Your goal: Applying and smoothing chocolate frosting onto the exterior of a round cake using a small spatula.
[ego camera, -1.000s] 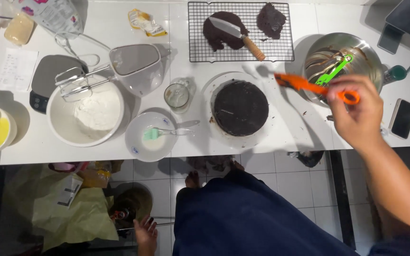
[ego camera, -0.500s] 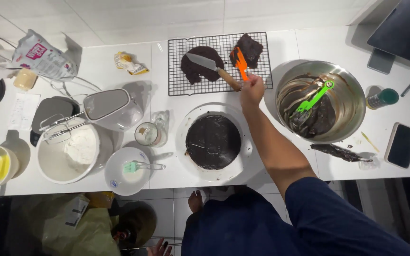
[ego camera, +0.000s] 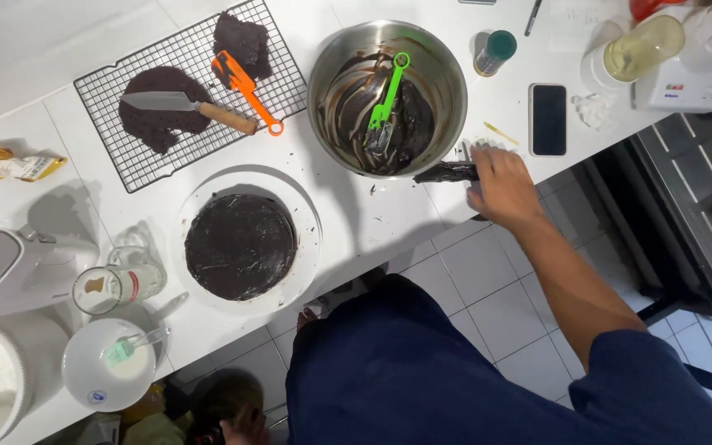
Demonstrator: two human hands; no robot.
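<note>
White table (ego camera: 389, 222) carries it: the right hand (ego camera: 500, 185) closes on a chocolate-smeared spatula (ego camera: 445, 172), its long axis running leftward beneath the steel bowl (ego camera: 452, 74).

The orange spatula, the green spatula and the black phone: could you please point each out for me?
orange spatula (ego camera: 243, 85), head view, on its blade over the wire rack.
green spatula (ego camera: 388, 97), head view, mid-handle inside the steel bowl.
black phone (ego camera: 548, 119), head view, centre of its screen.

The right hand (ego camera: 500, 185) rests on a dark chocolate-smeared spatula (ego camera: 447, 172) at the white counter's (ego camera: 372, 222) edge, just beside the steel mixing bowl (ego camera: 447, 74).
</note>
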